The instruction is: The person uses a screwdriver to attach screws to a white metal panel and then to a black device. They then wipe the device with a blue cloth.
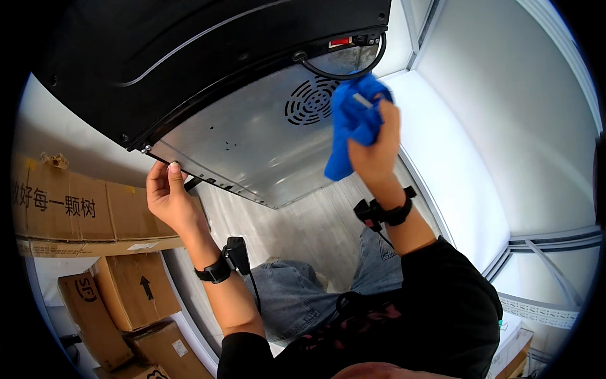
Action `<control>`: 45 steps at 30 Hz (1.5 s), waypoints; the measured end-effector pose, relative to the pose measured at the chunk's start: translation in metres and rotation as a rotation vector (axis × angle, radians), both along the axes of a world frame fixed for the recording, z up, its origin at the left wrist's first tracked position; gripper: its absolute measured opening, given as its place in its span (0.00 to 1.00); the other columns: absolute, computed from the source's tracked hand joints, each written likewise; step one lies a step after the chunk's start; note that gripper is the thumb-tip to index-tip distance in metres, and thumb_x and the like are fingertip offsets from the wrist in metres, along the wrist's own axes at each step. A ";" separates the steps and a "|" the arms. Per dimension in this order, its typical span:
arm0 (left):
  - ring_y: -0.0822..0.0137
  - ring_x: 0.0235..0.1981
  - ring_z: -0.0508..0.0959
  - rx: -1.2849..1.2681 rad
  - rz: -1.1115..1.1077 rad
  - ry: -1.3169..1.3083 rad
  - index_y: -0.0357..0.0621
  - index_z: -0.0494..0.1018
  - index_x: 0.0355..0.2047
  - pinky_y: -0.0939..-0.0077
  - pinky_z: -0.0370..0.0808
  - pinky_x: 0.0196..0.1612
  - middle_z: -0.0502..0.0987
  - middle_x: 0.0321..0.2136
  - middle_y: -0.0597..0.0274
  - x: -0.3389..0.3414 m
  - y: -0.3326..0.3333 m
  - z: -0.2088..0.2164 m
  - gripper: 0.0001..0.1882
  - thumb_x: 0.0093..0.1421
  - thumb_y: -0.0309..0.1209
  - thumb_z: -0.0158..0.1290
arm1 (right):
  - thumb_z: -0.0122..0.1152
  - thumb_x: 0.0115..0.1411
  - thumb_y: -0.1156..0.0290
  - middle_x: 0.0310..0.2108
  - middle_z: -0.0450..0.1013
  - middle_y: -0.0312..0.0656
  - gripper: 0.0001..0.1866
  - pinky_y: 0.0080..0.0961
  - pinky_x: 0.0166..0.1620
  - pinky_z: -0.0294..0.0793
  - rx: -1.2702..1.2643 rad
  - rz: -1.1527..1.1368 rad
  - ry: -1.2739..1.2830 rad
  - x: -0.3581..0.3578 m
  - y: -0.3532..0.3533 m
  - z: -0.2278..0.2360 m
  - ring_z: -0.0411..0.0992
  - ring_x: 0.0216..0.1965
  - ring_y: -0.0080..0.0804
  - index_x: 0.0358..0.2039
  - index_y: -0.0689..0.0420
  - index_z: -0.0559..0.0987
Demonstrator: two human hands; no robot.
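A large machine with a black top housing (208, 57) and a silver metal back panel (252, 145) stands in front of me. My right hand (377, 148) grips a crumpled blue cloth (351, 120) beside the panel's round slotted vent (310, 101). The cloth hangs just under a black cable (344, 77) that loops out of the housing near a red switch (339, 42). On the left, my left hand (170, 192) pinches the lower left edge of the metal panel between thumb and fingers. Its fingertips are partly hidden behind that edge.
Cardboard boxes (136, 290) are stacked at the lower left, below a long carton (95, 211). White wall panels (492, 114) with metal framing rise on the right. More boxes (511, 354) stand at the lower right. Beneath the machine lies a grey wood-look floor (246, 230).
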State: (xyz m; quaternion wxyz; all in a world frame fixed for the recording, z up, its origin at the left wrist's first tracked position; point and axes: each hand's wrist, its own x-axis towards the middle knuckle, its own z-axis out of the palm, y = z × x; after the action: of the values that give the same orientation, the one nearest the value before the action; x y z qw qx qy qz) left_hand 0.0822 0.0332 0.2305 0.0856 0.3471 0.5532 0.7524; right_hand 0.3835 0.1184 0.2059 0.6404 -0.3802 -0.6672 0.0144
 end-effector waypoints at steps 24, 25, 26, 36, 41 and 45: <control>0.76 0.35 0.75 0.117 -0.032 -0.088 0.36 0.73 0.43 0.82 0.72 0.39 0.76 0.36 0.64 0.016 0.006 -0.019 0.13 0.59 0.29 0.58 | 0.65 0.41 0.83 0.41 0.72 0.46 0.25 0.30 0.47 0.71 -0.195 -0.004 -0.122 0.021 0.003 0.042 0.72 0.43 0.45 0.44 0.58 0.76; 0.76 0.35 0.75 0.119 -0.040 -0.095 0.36 0.73 0.43 0.82 0.72 0.39 0.76 0.36 0.64 0.019 0.007 -0.018 0.13 0.59 0.29 0.57 | 0.66 0.41 0.83 0.41 0.72 0.46 0.25 0.30 0.47 0.71 -0.213 0.006 -0.133 0.024 0.002 0.042 0.72 0.44 0.45 0.44 0.58 0.76; 0.76 0.35 0.75 0.101 -0.018 -0.080 0.36 0.73 0.43 0.82 0.72 0.39 0.76 0.36 0.64 0.020 0.006 -0.019 0.13 0.59 0.29 0.57 | 0.66 0.41 0.83 0.41 0.72 0.46 0.26 0.31 0.47 0.71 -0.230 0.014 -0.143 0.027 0.000 0.042 0.72 0.44 0.45 0.44 0.58 0.76; 0.76 0.35 0.74 0.080 0.012 -0.054 0.37 0.73 0.43 0.82 0.72 0.40 0.77 0.35 0.65 0.015 0.004 -0.020 0.13 0.60 0.29 0.56 | 0.66 0.42 0.82 0.41 0.71 0.47 0.25 0.31 0.46 0.71 -0.175 0.073 -0.170 0.030 -0.002 0.015 0.72 0.42 0.46 0.45 0.57 0.76; 0.75 0.37 0.75 0.049 0.043 -0.043 0.37 0.73 0.44 0.81 0.72 0.42 0.77 0.37 0.64 0.012 0.002 -0.022 0.13 0.61 0.30 0.56 | 0.65 0.41 0.82 0.42 0.70 0.48 0.29 0.31 0.44 0.71 -0.076 0.059 -0.142 0.007 0.007 0.036 0.72 0.42 0.48 0.48 0.61 0.72; 0.74 0.38 0.75 0.079 0.017 -0.055 0.37 0.73 0.44 0.79 0.73 0.43 0.77 0.37 0.63 0.012 -0.001 -0.025 0.13 0.61 0.30 0.56 | 0.61 0.38 0.82 0.42 0.66 0.50 0.33 0.34 0.45 0.70 0.046 0.156 -0.173 -0.024 0.002 0.020 0.68 0.43 0.50 0.50 0.58 0.69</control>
State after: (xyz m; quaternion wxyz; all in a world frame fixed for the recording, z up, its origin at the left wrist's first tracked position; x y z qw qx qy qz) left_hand 0.0938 0.0321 0.2052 0.0804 0.3246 0.5237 0.7835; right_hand 0.3597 0.1206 0.2263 0.5861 -0.3121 -0.7475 0.0160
